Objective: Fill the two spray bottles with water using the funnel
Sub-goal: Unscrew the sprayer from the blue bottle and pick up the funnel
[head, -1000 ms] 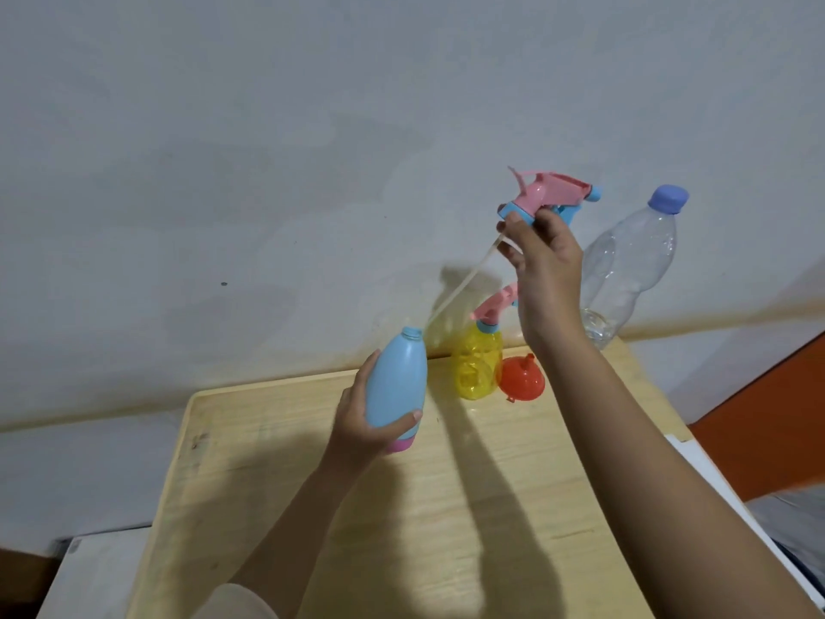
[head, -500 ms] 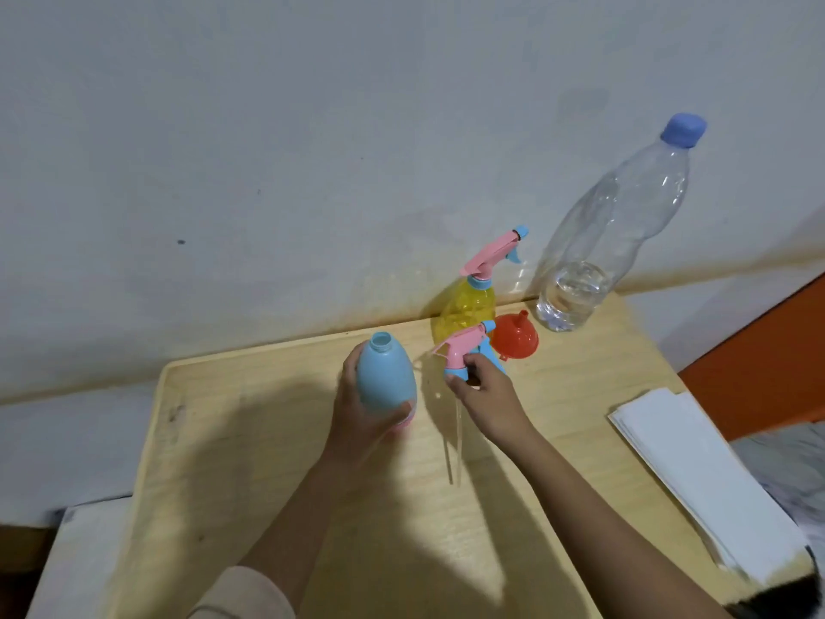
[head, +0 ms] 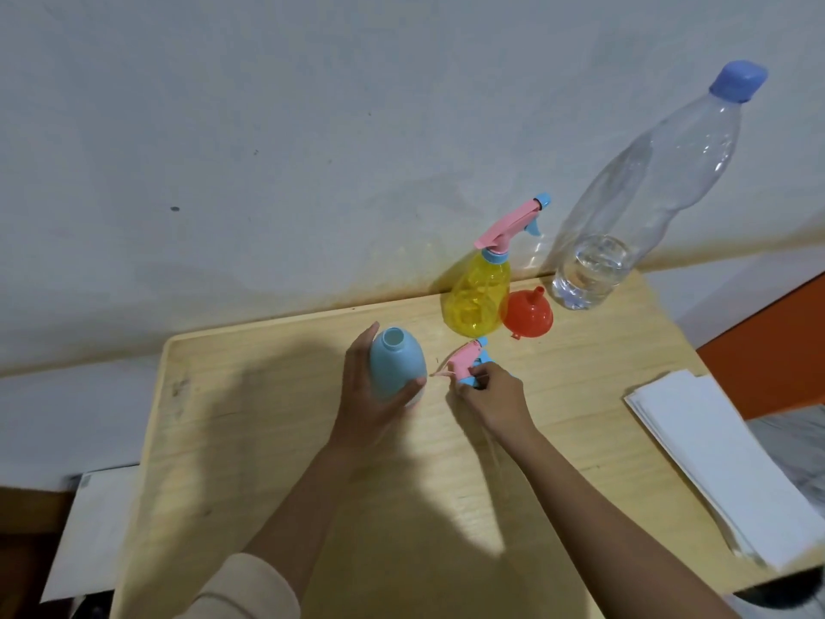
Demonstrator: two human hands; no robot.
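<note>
Steadying the uncapped blue spray bottle upright in a wrapped left hand, a person's right hand pinches the pink trigger head just beside that grip (neck apparently cleared for the orange funnel beyond those fingertips).

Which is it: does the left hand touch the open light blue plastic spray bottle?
Touching. The head view shows the left hand wrapped round the light blue plastic spray bottle, thumb on its front.

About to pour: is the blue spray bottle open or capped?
Open: blue plastic spray bottle shows a bare mouth; right hand holds its pink trigger head.
</note>
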